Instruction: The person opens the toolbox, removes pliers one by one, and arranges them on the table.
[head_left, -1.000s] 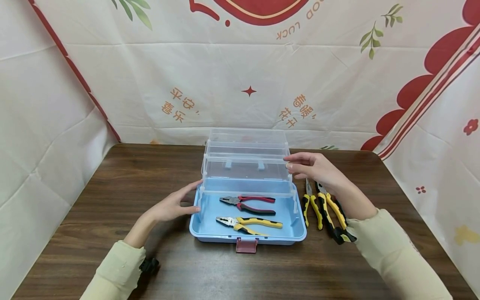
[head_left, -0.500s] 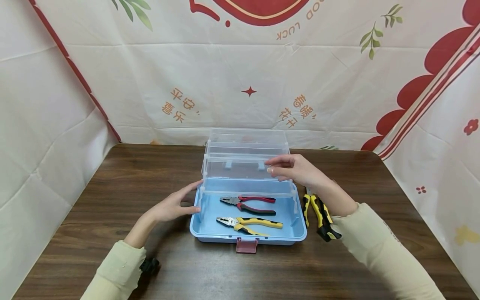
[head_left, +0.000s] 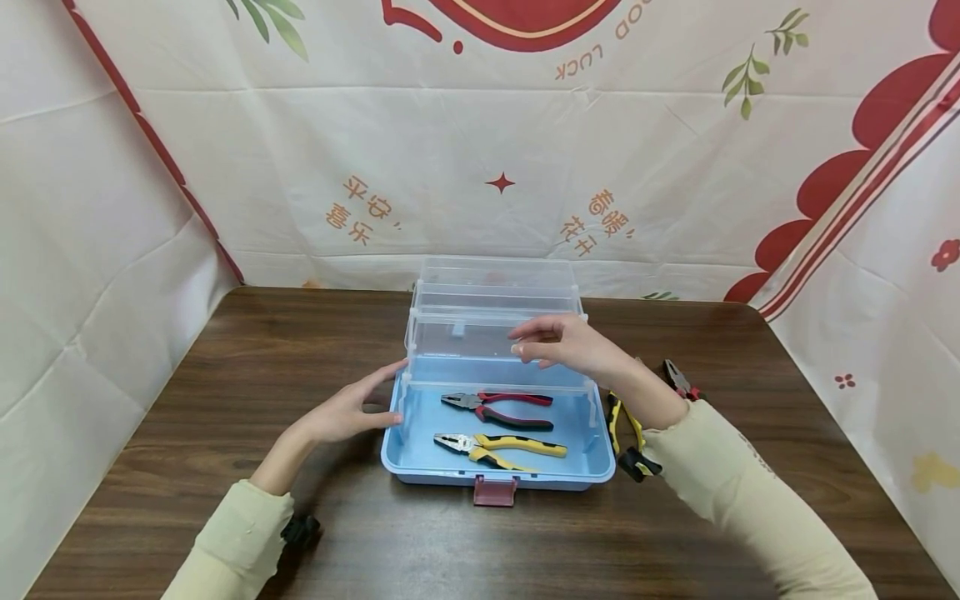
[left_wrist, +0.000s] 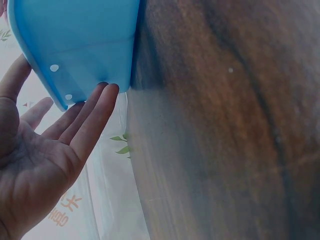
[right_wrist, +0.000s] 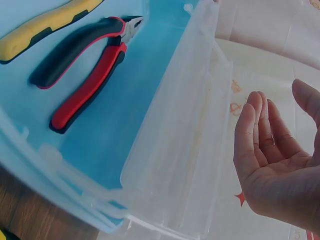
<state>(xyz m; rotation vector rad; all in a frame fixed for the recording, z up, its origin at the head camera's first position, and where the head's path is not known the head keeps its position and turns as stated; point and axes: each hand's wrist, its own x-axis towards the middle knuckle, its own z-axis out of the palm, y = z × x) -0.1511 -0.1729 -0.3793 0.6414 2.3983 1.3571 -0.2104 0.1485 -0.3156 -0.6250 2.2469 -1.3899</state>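
The left hand (head_left: 341,412) touches the left end of the blue box (head_left: 420,478), its fingers spread and fairly straight, thumb at the rim. The right hand (head_left: 570,343) is in front of the clear trays (head_left: 435,337), its fingers close together and gently bent, the thumb apart from them, nothing between. The box sits on the brown table (head_left: 382,542), the trays raised above its back half. Inside lie the red-and-black pliers (head_left: 482,407) and, nearer the front latch (head_left: 494,492), the yellow-and-black pliers (head_left: 480,446). More pliers (head_left: 677,380) lie right of the box, though the right arm hides how many.
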